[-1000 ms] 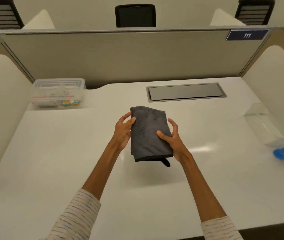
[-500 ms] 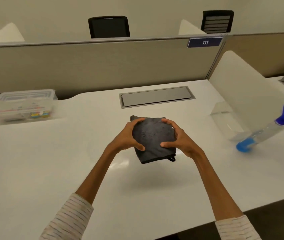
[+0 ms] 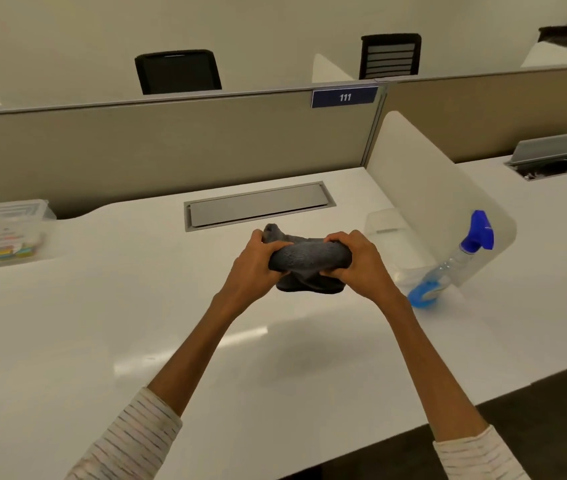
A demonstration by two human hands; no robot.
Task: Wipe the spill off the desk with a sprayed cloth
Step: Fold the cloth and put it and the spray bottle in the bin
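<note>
**A:** ok so what actually changed over that second? The cloth [image 3: 304, 261] was a flat folded rectangle, held upright by its side edges.

**B:** Yeah, now it's bunched into a thick roll lying sideways. The left hand [image 3: 252, 268] and right hand [image 3: 356, 263] went from loose fingertip holds to full fists, one grip on each end.

**A:** Hanging loop?

**B:** It showed below the grip before, can't spot it now. The view also swung right, so the spray bottle [image 3: 448, 265], just a blurred blue base earlier, shows whole, well right of the right grip, leaning on the divider [image 3: 424, 188].
</note>
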